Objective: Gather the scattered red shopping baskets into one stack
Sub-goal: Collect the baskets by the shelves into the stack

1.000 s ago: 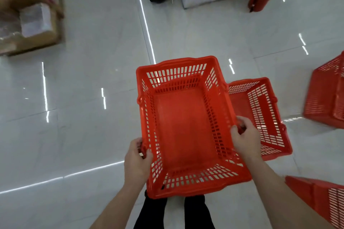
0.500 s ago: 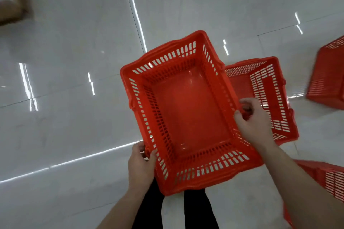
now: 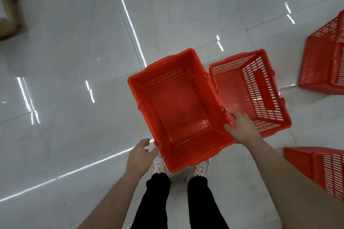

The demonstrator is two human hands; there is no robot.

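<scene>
Right hand (image 3: 241, 126): grip curled over right rim of central basket (image 3: 178, 109), toward its near corner. Left hand (image 3: 140, 152): fingers relaxed, holding nothing, just beside central basket's near-left corner. Second basket (image 3: 249, 91): upright on floor (image 3: 74, 52), touching central basket's right side. Third basket (image 3: 323, 65): well right of central basket, tipped over. Fourth basket (image 3: 320, 169): right of central basket, nearer.

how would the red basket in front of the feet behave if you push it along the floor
The basket probably slides easily: smooth plastic on glossy tile floor. Likely light for its size, its walls being slotted. Its wide flat base should resist tipping.
</scene>
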